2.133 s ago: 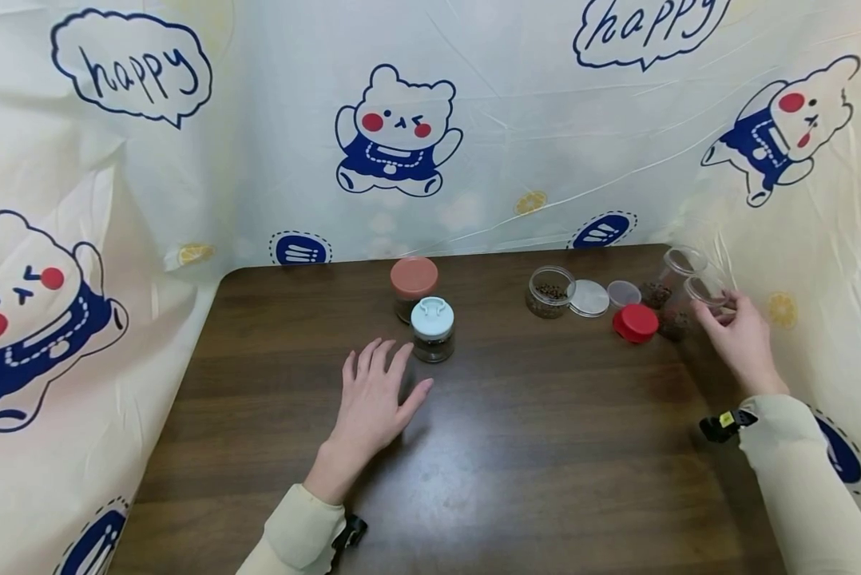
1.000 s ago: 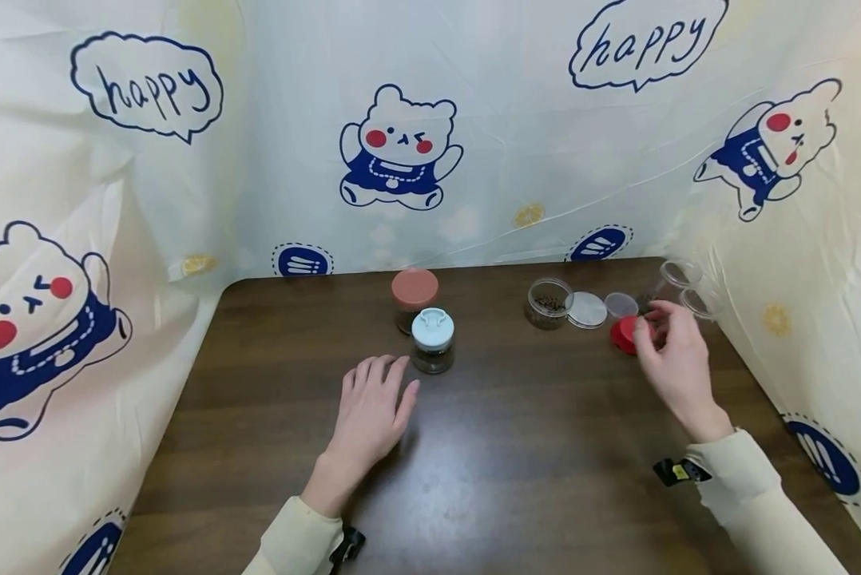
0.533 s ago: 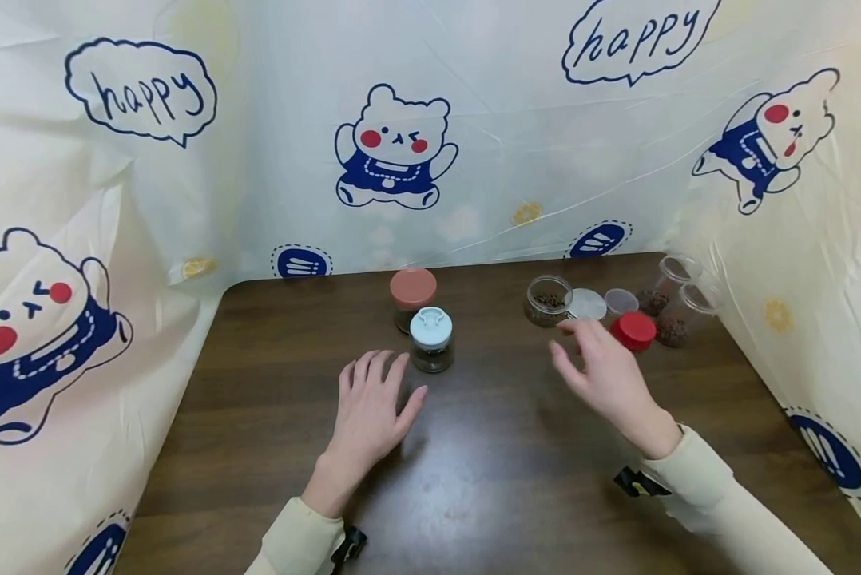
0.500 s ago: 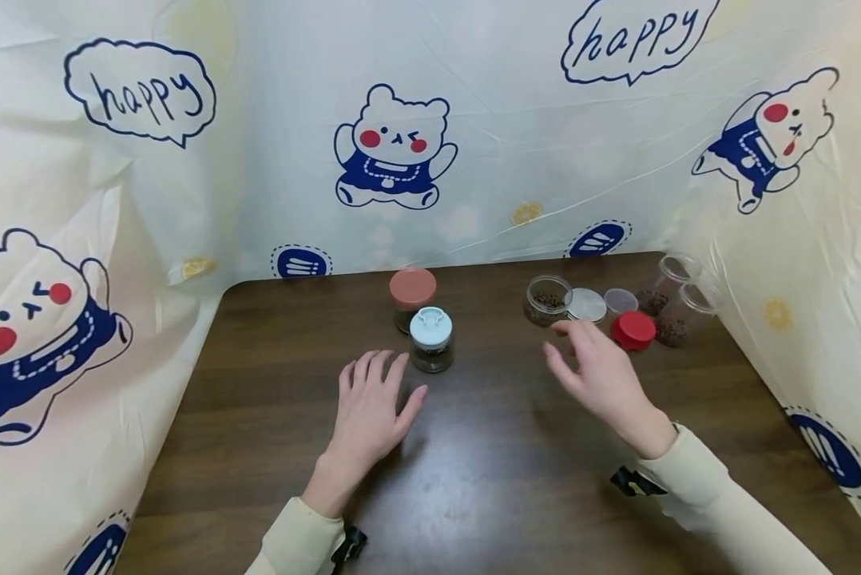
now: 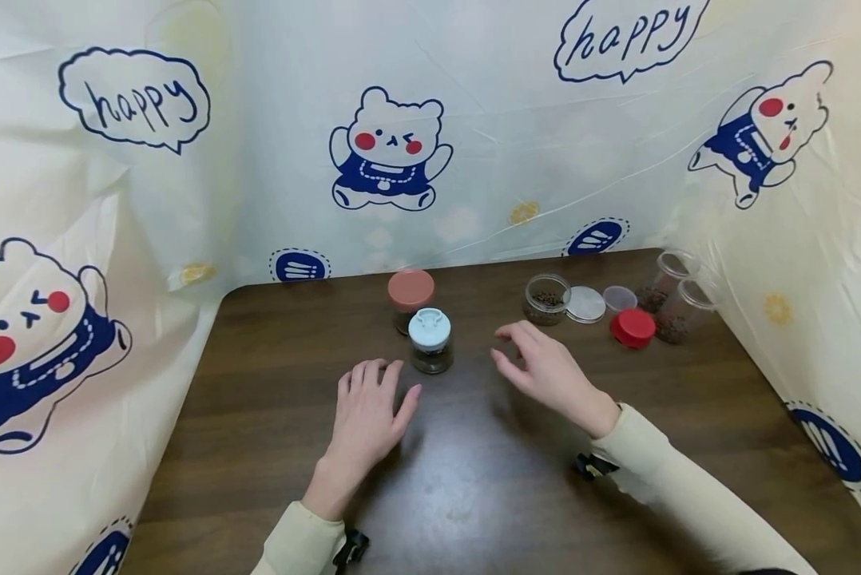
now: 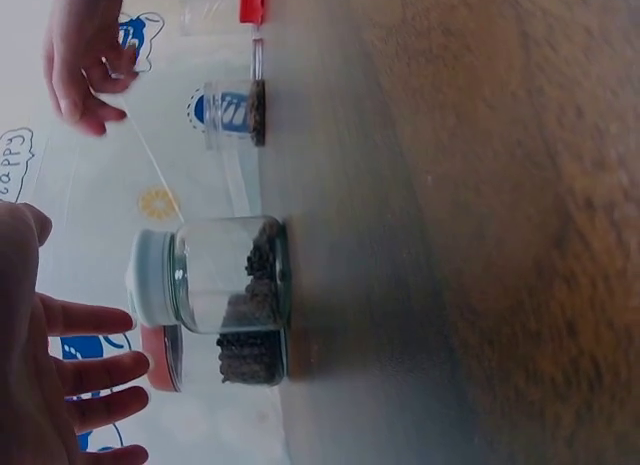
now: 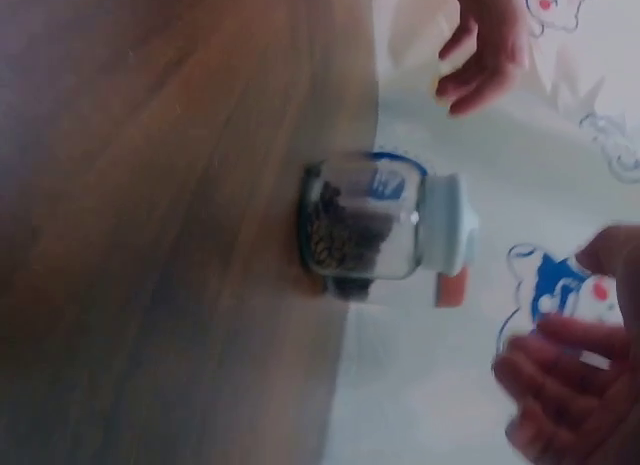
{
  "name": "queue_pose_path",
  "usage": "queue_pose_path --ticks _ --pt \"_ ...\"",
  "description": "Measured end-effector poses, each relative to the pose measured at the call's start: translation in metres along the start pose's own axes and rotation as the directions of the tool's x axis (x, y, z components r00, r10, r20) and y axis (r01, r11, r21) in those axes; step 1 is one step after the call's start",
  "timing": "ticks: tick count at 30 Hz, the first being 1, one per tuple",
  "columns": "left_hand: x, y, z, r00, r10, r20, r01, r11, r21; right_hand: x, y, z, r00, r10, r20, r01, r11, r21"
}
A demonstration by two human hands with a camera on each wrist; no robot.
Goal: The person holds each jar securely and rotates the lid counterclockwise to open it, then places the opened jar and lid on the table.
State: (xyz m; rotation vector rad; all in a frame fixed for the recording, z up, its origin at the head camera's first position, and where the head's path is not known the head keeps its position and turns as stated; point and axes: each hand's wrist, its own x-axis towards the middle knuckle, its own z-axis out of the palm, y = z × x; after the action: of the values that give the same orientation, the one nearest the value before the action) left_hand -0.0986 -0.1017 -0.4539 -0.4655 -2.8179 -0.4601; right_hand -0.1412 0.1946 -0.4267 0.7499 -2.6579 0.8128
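A glass jar with a pale blue lid point(image 5: 430, 339) stands upright near the table's middle, dark lumps showing inside it in the left wrist view. Just behind it is a second jar with a reddish-pink lid point(image 5: 410, 295). My left hand point(image 5: 368, 415) hovers in front and left of the blue-lidded jar, fingers loosely spread, holding nothing. On the other side, my right hand point(image 5: 545, 371) is in the air with fingers relaxed and nothing in them. Both hands are apart from the jar; in the right wrist view it point(image 7: 375, 220) stands between them.
At the back right stands an open clear jar point(image 5: 547, 299) with dark grains, beside a flat silvery lid point(image 5: 585, 304). Further right are a small translucent lid point(image 5: 620, 298), a red cap point(image 5: 632, 328) and two clear containers point(image 5: 682, 307) with dark contents. A printed curtain point(image 5: 488, 128) borders the table.
My right hand has let go of the clear container at the far right and moved left, past the red cap and open jar, toward the blue-lidded jar. My left hand has barely moved.
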Motion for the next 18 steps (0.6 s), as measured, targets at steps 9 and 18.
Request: queue_pose_path --ticks 9,18 --pt "-0.002 -0.007 0.0 0.999 -0.032 -0.021 0.032 0.999 0.026 0.057 0.009 0.033 0.989 -0.074 0.13 0.056 0.989 0.137" --pt "0.0 -0.004 0.0 0.999 -0.032 -0.016 0.032 0.999 0.019 0.088 -0.002 0.06 0.964 0.007 0.265 -0.036 0.994 0.103"
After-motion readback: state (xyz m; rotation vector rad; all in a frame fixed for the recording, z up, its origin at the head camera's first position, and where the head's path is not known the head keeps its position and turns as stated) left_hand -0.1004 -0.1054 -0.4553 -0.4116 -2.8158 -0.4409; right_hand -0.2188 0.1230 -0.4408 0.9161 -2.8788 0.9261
